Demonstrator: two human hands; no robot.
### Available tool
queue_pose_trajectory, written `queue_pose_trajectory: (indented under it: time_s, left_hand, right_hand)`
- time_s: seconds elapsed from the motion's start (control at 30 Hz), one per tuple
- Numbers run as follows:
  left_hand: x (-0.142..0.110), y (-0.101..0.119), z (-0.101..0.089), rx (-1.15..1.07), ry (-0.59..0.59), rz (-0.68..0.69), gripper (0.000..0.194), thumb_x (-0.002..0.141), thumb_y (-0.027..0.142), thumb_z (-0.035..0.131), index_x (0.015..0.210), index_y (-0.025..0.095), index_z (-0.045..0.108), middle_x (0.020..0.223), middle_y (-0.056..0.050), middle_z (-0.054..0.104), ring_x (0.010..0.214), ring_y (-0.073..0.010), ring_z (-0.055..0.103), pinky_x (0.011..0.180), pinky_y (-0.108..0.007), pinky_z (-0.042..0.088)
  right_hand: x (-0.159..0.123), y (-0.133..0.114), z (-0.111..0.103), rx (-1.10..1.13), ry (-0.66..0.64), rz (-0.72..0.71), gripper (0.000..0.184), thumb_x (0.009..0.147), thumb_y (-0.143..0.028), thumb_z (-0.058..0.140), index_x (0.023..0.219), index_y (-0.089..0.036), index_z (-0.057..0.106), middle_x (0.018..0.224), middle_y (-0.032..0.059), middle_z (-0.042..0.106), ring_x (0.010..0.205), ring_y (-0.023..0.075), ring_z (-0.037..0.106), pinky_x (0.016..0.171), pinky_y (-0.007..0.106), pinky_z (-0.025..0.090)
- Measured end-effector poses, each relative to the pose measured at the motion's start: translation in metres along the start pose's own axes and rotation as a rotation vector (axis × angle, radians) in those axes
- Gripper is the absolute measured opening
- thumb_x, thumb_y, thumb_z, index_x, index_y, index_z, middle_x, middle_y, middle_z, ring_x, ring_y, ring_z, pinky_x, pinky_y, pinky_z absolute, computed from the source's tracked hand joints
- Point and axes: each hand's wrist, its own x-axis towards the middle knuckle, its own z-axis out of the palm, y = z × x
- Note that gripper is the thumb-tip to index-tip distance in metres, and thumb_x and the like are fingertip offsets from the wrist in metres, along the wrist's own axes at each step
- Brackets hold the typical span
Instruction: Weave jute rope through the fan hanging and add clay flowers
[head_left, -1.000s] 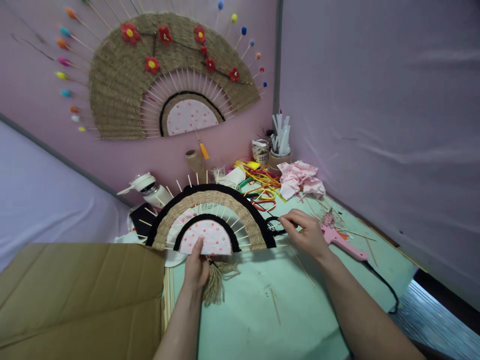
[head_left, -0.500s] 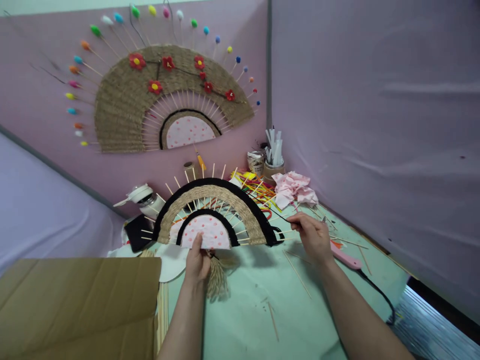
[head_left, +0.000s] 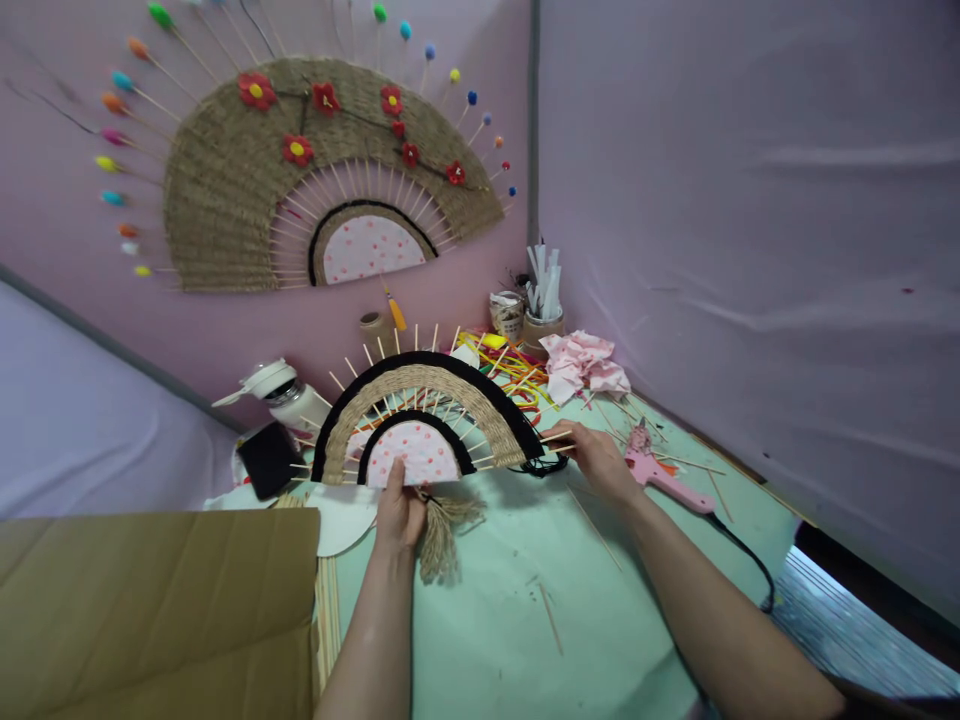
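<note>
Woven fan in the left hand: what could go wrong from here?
The loose black cord by the right end of the woven fan might snag on the protruding sticks. Those thin sticks could bend or snap if the right hand, close against them, presses hard. The left hand has its grip at the bottom middle, so the fan might tilt.

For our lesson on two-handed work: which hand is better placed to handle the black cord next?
Probably the right hand: it is at the right end of the small fan, beside the cord. The left hand grips the fan's dotted centre.
</note>
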Motion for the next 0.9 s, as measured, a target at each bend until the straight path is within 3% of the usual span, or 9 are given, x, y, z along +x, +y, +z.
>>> queue_pose_trajectory:
  time_s: [0.1, 0.2, 0.37, 0.5, 0.7, 0.9]
  left_hand:
    - [-0.001, -0.001, 0.0, 0.011, 0.003, 0.008, 0.014, 0.088, 0.015, 0.053, 0.096, 0.016, 0.065, 0.079, -0.001, 0.072, 0.068, -0.0081, 0.067, 0.064, -0.016, 0.051]
    - [0.0, -0.001, -0.002, 0.01, -0.011, 0.022, 0.014, 0.086, 0.016, 0.056, 0.097, 0.016, 0.065, 0.081, -0.001, 0.072, 0.069, -0.0084, 0.067, 0.065, -0.017, 0.052]
    - [0.001, 0.0, -0.003, 0.025, -0.011, 0.072, 0.017, 0.086, 0.016, 0.056, 0.101, 0.016, 0.064, 0.082, -0.001, 0.073, 0.071, -0.0088, 0.067, 0.068, -0.018, 0.052]
    - [0.001, 0.001, -0.002, 0.034, 0.0, 0.078, 0.016, 0.087, 0.017, 0.055, 0.101, 0.016, 0.064, 0.083, -0.001, 0.073, 0.069, -0.0087, 0.067, 0.067, -0.018, 0.052]
    - [0.003, 0.0, -0.003, 0.054, 0.003, 0.088, 0.016, 0.085, 0.017, 0.059, 0.099, 0.016, 0.065, 0.088, -0.002, 0.072, 0.074, -0.0099, 0.067, 0.073, -0.021, 0.051]
    - [0.005, -0.003, -0.004, 0.055, -0.01, 0.144, 0.015, 0.085, 0.012, 0.056, 0.096, 0.016, 0.066, 0.087, -0.001, 0.073, 0.075, -0.0092, 0.067, 0.075, -0.021, 0.051]
  right_hand:
    - [-0.001, -0.003, 0.002, -0.021, -0.084, 0.042, 0.052, 0.086, -0.062, 0.038, 0.088, -0.022, 0.071, 0.093, 0.0079, 0.066, 0.084, 0.0212, 0.06, 0.078, 0.032, 0.046]
    - [-0.001, -0.004, 0.001, -0.024, -0.085, 0.031, 0.052, 0.085, -0.062, 0.039, 0.087, -0.021, 0.071, 0.09, 0.0073, 0.067, 0.08, 0.0195, 0.06, 0.073, 0.03, 0.046]
    - [0.001, -0.003, -0.004, -0.066, 0.058, 0.018, 0.052, 0.084, -0.061, 0.042, 0.086, -0.018, 0.071, 0.067, 0.004, 0.061, 0.061, 0.0146, 0.051, 0.058, 0.027, 0.041]
    - [0.001, -0.007, -0.004, -0.107, 0.174, -0.007, 0.052, 0.082, -0.062, 0.045, 0.077, -0.017, 0.07, 0.06, 0.0024, 0.056, 0.057, 0.0139, 0.048, 0.056, 0.027, 0.039]
    - [-0.002, -0.014, -0.005, -0.379, 0.313, -0.21, 0.039, 0.089, -0.047, 0.045, 0.074, -0.019, 0.068, 0.066, 0.0027, 0.056, 0.069, 0.0169, 0.053, 0.067, 0.03, 0.041]
    - [-0.004, -0.01, -0.001, -0.669, 0.287, -0.458, 0.018, 0.087, -0.03, 0.052, 0.082, -0.02, 0.066, 0.074, 0.0049, 0.059, 0.074, 0.0185, 0.053, 0.073, 0.033, 0.042]
